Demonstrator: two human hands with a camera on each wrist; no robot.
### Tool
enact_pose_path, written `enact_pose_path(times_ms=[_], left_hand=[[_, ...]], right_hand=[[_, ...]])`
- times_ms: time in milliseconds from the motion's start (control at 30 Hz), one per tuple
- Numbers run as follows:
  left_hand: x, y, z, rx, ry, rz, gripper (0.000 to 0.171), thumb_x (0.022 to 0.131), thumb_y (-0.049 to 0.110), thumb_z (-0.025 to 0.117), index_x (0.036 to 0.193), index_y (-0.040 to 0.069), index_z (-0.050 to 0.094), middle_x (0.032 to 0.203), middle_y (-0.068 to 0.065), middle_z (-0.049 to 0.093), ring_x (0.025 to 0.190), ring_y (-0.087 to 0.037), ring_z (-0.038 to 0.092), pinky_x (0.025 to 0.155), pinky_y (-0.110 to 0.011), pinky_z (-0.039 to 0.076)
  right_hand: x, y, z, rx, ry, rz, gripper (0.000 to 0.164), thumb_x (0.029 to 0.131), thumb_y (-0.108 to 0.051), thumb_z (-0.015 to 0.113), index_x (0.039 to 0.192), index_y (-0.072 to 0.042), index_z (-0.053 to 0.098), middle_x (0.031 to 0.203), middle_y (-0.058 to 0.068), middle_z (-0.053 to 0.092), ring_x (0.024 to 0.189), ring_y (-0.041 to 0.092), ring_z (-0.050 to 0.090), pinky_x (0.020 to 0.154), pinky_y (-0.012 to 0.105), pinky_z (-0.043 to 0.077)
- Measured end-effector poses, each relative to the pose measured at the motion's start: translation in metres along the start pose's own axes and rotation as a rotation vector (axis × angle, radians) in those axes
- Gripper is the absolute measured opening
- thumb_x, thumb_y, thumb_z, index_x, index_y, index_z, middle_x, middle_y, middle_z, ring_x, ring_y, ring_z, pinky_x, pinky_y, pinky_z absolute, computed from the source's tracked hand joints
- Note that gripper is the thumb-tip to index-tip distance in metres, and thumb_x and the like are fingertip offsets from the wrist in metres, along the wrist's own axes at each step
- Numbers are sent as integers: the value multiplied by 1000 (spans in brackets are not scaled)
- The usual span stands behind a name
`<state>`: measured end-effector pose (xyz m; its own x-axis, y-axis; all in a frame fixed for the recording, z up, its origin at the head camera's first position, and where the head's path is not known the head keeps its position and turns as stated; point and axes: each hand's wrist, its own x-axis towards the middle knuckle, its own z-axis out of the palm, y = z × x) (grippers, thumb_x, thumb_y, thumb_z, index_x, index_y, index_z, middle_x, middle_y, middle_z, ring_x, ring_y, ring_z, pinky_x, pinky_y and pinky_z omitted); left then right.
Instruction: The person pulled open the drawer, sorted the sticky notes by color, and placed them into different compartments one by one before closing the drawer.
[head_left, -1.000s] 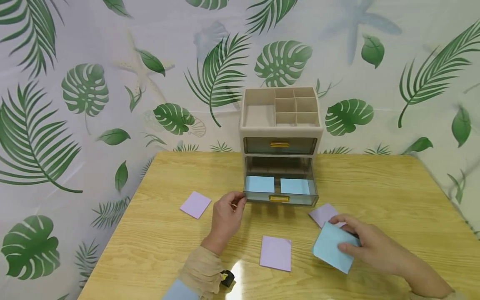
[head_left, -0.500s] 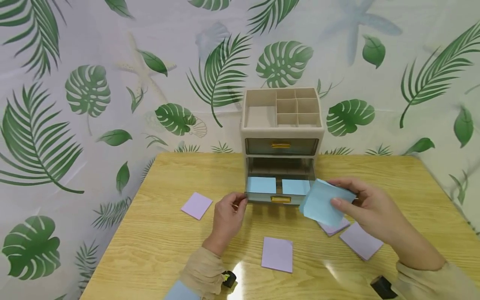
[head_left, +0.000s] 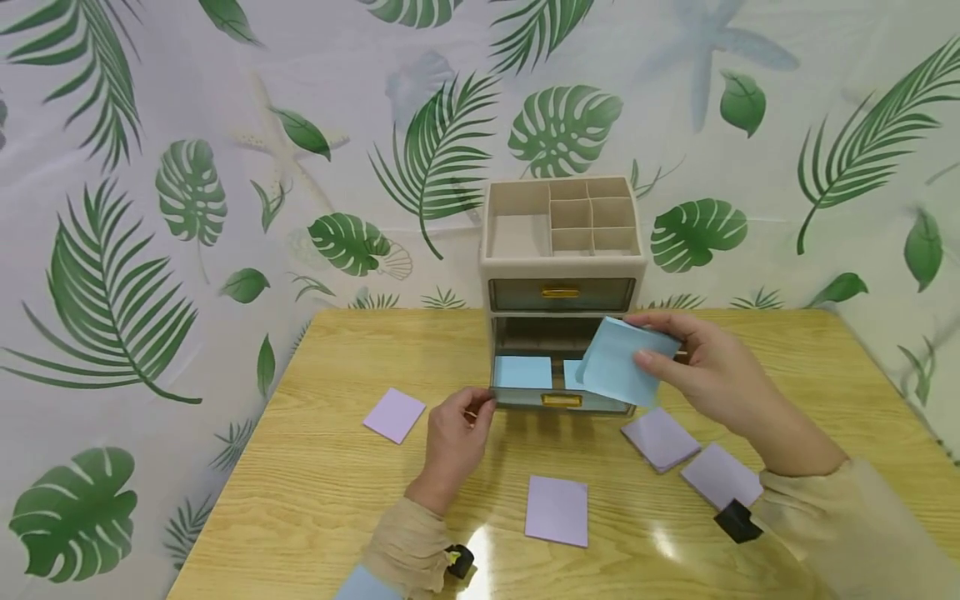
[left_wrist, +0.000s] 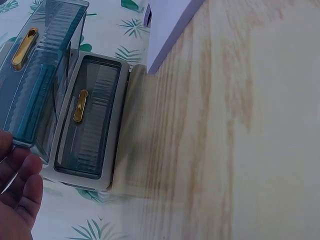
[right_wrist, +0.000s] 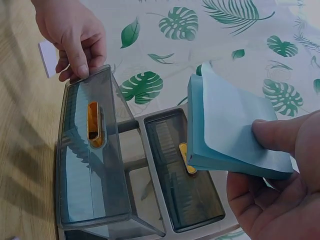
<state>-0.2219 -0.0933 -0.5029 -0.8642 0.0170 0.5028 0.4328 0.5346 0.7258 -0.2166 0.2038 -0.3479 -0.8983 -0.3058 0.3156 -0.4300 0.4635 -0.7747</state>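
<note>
A tan desk organizer (head_left: 562, 266) stands at the back of the table, its clear grey middle drawer (head_left: 517, 399) pulled out. In it lie a blue sticky note pad (head_left: 523, 372) on the left and another blue pad (head_left: 572, 375) on the right, partly covered in the head view. My left hand (head_left: 454, 433) pinches the drawer's front left corner, thumb on top in the right wrist view. Above the drawer's right side, my right hand (head_left: 720, 375) holds a blue sticky note pad (right_wrist: 235, 120) tilted between thumb and fingers, its top sheet lifting at one edge.
Purple pads lie on the wooden table (head_left: 315, 500): one at left (head_left: 394, 415), one in front (head_left: 557, 511), and right of the drawer a purple pad (head_left: 660, 440) beside another purple pad (head_left: 722, 476). Top drawer (head_left: 525, 294) and bottom drawer (left_wrist: 87, 117) are closed. Behind hangs a leaf-print cloth (head_left: 300, 67).
My right hand has carried the blue pad up and leftward, from low over the table to over the drawer, uncovering the purple pads at right. My left hand stays at the drawer corner.
</note>
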Motion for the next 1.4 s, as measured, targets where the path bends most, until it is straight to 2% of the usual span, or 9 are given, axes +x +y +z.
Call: enact_pose_path(times_ms=[133, 333, 533, 767, 900, 1067, 1167, 1300, 1400], left_hand=[[0, 0, 0, 3, 4, 0, 3, 91, 15, 63, 92, 14, 66, 82, 5, 66, 69, -3, 57, 58, -24, 51], [-1, 1, 1, -11, 3, 1, 4, 91, 15, 63, 91, 12, 66, 82, 3, 66, 68, -4, 57, 57, -24, 51], [-3, 3, 2, -33, 3, -7, 3, 91, 12, 63, 91, 11, 66, 82, 2, 66, 68, -5, 57, 56, -24, 51], [-2, 4, 1, -35, 2, 0, 4, 91, 13, 63, 92, 11, 66, 82, 1, 66, 68, -6, 56, 55, -24, 50], [-2, 3, 1, -31, 9, 3, 4, 91, 13, 63, 91, 11, 66, 81, 2, 66, 68, -5, 56, 55, -24, 50], [-3, 2, 2, -30, 12, 3, 3, 91, 13, 63, 90, 11, 66, 81, 2, 65, 67, -5, 56, 55, -24, 50], [-3, 2, 2, -33, 11, 0, 4, 91, 12, 63, 91, 11, 66, 81, 2, 66, 67, -5, 56, 55, -24, 50], [-3, 2, 2, -31, 15, 1, 3, 90, 12, 64, 91, 11, 66, 81, 2, 66, 68, -5, 56, 55, -24, 50], [-3, 2, 2, -33, 17, 4, 3, 90, 13, 64, 91, 11, 66, 82, 2, 66, 69, -5, 57, 56, -24, 51]], right_hand=[[15, 6, 4, -28, -8, 23, 31, 90, -16, 64, 121, -20, 59, 109, 4, 61, 81, 18, 57, 63, 25, 51], [29, 26, 10, -73, 3, -9, 31, 90, -14, 64, 121, -16, 59, 106, 9, 62, 79, 20, 55, 60, 25, 49], [37, 42, 17, -56, 4, -9, 30, 90, -13, 64, 120, -14, 59, 108, 13, 61, 81, 23, 55, 60, 26, 51], [42, 50, 21, -59, 9, -13, 29, 89, -9, 64, 117, -14, 61, 106, 13, 62, 82, 23, 56, 60, 29, 53], [46, 54, 26, -119, 6, -29, 28, 90, -7, 63, 116, -16, 61, 107, 12, 63, 77, 22, 53, 58, 32, 50], [49, 57, 32, -214, -40, -16, 28, 91, -4, 59, 116, -17, 59, 107, 11, 62, 66, 22, 45, 53, 34, 41], [49, 58, 35, -240, -83, -11, 28, 92, -3, 56, 117, -15, 59, 111, 12, 62, 66, 23, 43, 55, 36, 38], [47, 61, 39, -257, -135, -7, 27, 93, -4, 53, 118, -14, 58, 118, 12, 60, 80, 24, 49, 65, 38, 41], [46, 64, 42, -264, -159, -3, 27, 94, -4, 52, 117, -15, 59, 115, 13, 62, 85, 25, 52, 70, 40, 44]])
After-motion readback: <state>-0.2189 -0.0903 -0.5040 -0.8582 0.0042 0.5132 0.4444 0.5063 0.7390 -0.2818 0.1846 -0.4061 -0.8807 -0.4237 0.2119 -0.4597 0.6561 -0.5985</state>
